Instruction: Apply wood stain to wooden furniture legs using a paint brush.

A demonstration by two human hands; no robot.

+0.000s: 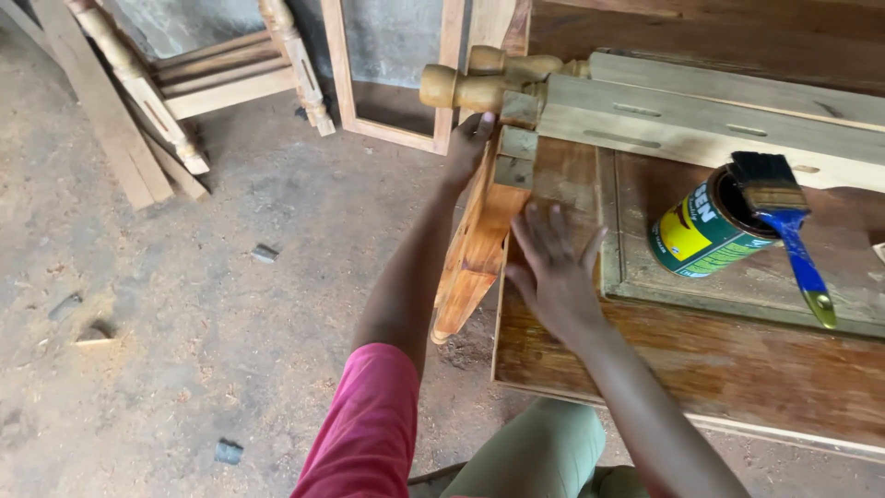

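Sawdust and wood scraps covered the concrete floor (203,304) of the workshop, with unfinished turned furniture frames (184,83) leaning at the far side. On the right lay a broad wooden panel (719,369), and on it stood an open tin (705,226) with a blue-handled brush (784,207) resting across its mouth.

The left hand (468,148) reached up to a pale wooden assembly (645,115) with turned legs (475,83), its fingers curled loosely against the square block under the leg; how firmly it gripped could not be told. The right hand (553,267) lay flat with fingers spread on the panel's edge, holding nothing.

The step appeared to be positioning or steadying the frame, ahead of any brushing. A next move would likely call for a firm two-handed hold, as the piece overhung the panel's edge.
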